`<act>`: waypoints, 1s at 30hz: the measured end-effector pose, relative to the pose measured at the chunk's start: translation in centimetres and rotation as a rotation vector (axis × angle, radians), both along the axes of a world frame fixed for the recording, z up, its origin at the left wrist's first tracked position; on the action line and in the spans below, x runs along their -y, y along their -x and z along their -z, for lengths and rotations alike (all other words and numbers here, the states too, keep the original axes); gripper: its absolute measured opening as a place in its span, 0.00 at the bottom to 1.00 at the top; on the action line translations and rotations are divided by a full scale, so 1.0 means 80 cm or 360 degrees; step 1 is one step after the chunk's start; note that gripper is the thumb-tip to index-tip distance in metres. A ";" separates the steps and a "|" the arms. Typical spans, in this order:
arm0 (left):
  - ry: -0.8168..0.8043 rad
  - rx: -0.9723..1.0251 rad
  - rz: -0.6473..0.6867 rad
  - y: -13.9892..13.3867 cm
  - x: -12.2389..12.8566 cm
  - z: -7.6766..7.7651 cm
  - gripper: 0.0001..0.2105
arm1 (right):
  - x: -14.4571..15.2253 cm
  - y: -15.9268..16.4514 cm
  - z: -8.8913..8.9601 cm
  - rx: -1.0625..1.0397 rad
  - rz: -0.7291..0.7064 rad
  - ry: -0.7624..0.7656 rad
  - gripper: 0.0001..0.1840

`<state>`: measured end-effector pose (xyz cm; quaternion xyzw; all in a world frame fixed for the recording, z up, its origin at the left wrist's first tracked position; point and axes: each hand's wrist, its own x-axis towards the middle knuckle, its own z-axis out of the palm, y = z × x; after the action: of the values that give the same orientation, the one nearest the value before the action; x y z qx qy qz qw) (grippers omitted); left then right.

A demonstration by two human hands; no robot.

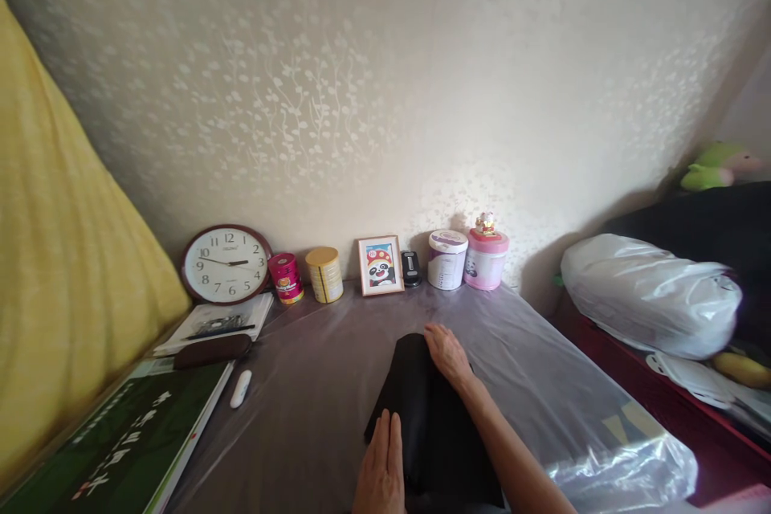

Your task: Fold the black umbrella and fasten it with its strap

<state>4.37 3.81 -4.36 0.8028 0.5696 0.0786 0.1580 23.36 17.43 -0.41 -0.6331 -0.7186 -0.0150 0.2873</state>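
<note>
A black, soft-looking piece (434,426) with a raised ridge down its middle lies on the plastic-covered table (301,418); its exact kind does not show. My left hand (381,462) rests along its left near edge, fingers straight and side by side. At its far right edge, my right hand (446,353) lies with fingers stretched forward, touching it. Neither hand is wrapped round anything. The near end of the black piece runs out at the bottom of the view.
Along the wall stand a clock (226,263), a pink can (286,279), a yellow can (324,274), a framed panda picture (381,266) and two tubs (447,260). A green book (114,442), a brown case (212,350) and a white oblong object (241,389) lie left. A white bag (650,293) sits right.
</note>
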 end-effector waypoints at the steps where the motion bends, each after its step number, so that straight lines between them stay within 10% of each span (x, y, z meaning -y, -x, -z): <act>1: 0.0014 0.0023 0.0008 0.000 0.002 -0.003 0.37 | 0.008 -0.013 0.001 -0.0014 0.0080 -0.0035 0.16; 6: 0.0049 0.0107 0.0023 0.000 0.005 -0.012 0.42 | 0.068 -0.067 0.021 -0.0261 0.0459 -0.0102 0.16; 15: 0.0113 0.0038 0.0020 -0.001 0.011 -0.028 0.44 | 0.125 -0.049 0.008 -0.1042 0.0245 0.0344 0.21; 30: 0.0053 0.0026 -0.0021 -0.001 0.013 -0.031 0.44 | 0.074 0.049 -0.028 -0.1090 -0.0134 0.0407 0.11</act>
<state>4.42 2.73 -1.89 0.7955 0.5749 0.0766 0.1755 19.47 11.53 1.87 -0.6020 -0.6023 0.2997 0.4302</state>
